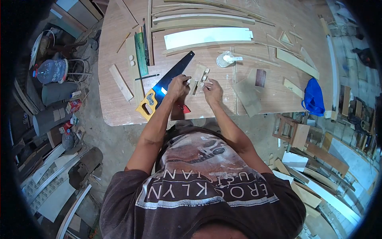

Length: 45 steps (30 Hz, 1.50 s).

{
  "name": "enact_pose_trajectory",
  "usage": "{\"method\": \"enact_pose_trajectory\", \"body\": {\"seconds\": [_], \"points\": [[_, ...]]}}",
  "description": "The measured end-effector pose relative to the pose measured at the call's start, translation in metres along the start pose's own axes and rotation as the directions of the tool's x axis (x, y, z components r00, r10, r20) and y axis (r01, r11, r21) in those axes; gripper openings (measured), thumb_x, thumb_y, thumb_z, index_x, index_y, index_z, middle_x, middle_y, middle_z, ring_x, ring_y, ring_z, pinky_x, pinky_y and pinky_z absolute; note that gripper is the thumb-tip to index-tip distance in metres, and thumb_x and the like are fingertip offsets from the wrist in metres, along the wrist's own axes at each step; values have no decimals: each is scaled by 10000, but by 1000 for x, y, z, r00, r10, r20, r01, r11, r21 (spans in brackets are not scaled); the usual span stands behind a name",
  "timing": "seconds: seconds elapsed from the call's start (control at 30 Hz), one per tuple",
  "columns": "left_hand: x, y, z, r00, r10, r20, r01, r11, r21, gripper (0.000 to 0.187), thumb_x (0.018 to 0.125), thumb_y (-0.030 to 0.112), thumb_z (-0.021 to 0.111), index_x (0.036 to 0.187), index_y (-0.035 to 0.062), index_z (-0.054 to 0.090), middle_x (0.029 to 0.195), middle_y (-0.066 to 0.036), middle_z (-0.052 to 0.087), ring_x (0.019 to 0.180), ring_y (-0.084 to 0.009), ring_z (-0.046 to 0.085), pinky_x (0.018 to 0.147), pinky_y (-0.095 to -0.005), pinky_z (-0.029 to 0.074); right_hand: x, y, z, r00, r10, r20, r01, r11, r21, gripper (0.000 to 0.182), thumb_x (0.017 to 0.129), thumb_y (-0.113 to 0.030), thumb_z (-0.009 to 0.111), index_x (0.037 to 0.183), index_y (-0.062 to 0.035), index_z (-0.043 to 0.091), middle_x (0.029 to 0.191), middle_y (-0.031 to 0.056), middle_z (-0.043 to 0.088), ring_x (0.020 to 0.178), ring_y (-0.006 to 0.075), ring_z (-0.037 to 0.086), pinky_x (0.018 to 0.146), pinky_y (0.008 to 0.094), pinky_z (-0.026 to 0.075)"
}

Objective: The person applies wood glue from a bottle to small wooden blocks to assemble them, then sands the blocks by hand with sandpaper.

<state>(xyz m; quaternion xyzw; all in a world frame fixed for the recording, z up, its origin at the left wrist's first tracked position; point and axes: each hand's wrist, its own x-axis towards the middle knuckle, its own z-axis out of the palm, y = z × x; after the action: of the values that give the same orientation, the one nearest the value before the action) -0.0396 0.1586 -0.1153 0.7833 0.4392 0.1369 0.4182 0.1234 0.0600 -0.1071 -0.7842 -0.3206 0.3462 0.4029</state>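
Near the table's front edge, my left hand [178, 86] is closed at the left side of a small wooden piece [200, 73]. Its fingertips are pinched, and what they hold is too small to name. My right hand [213, 91] is closed at the right side of the same piece, with fingertips against small light wooden bits [205, 75]. A thin wooden strip [195, 88] stands between the two hands. Left of my left hand lies a handsaw [150, 101] with a yellow handle and dark blade, partly beneath my wrist. A red object [184, 108] sits below the hands.
A white container [225, 59] stands beyond my right hand. Sandpaper sheets [247, 93] and a blue bag [314, 96] lie to the right. Long wooden strips [203, 22] and a white board [207, 37] lie at the back. A green ruler [141, 53] is at the left.
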Motion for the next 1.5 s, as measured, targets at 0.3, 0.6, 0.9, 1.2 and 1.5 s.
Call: {"method": "enact_pose_trajectory", "body": {"seconds": [0.3,0.6,0.9,1.2,1.5], "points": [[-6,-4,0,979,-190,-79,173,967,-185,281,798,99,630,1059,-1,665,973,-180,670,889,-247,655,785,-333,498,2,2,1,999,13,-46,-11,999,36,445,719,-10,675,1145,31,553,904,130,684,820,190,677,697,278,552],[-1,-1,14,964,-211,-161,177,963,-201,181,810,119,641,926,-2,706,876,-209,678,801,-290,676,741,-338,514,0,-9,2,993,69,-95,-70,997,-13,423,710,-57,711,1102,37,583,941,159,686,801,217,695,687,294,541],[-1,-6,16,958,-246,-147,207,949,-238,168,811,138,655,927,33,717,858,-187,683,770,-284,673,715,-346,505,0,-10,4,992,54,-117,-61,997,-53,395,708,-47,715,1074,46,598,985,153,659,834,225,696,714,296,536],[-1,-1,11,958,-256,-131,221,947,-234,172,818,158,651,939,58,722,859,-170,687,787,-291,670,716,-347,502,-3,-17,1,991,74,-110,-80,995,-56,401,705,-54,715,1077,32,594,997,144,654,854,212,693,730,302,531],[-8,-13,4,948,-225,-225,146,936,-321,315,847,226,608,1022,-27,672,940,-193,687,854,-275,675,772,-342,507,2,19,1,994,-1,-107,4,1000,26,410,753,-60,691,1128,25,548,973,159,645,841,221,685,722,299,535]]}}
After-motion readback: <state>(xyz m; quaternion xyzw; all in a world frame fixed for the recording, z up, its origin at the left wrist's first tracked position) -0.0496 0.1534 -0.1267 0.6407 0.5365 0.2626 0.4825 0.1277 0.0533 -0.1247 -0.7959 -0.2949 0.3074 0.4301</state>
